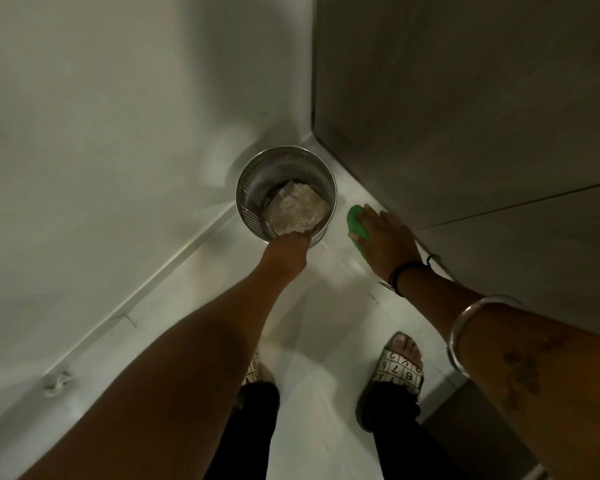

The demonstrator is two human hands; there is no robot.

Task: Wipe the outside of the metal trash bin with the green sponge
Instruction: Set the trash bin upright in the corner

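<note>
A round metal trash bin (pixel 257 188) with a perforated wall stands upright on the floor in the corner, seen from above. Something pale and crumpled lies inside it. My left hand (pixel 286 252) grips the bin's near rim, fingers curled over the edge. The green sponge (pixel 355 223) is in my right hand (pixel 388 242), to the right of the bin and apart from it, close to the grey wall panel. My fingers cover most of the sponge.
A white wall (pixel 101 133) runs along the left with a skirting strip. A grey panel (pixel 465 98) closes the right side. My feet in patterned sandals (pixel 400 370) stand on the pale floor (pixel 326 323) below the bin.
</note>
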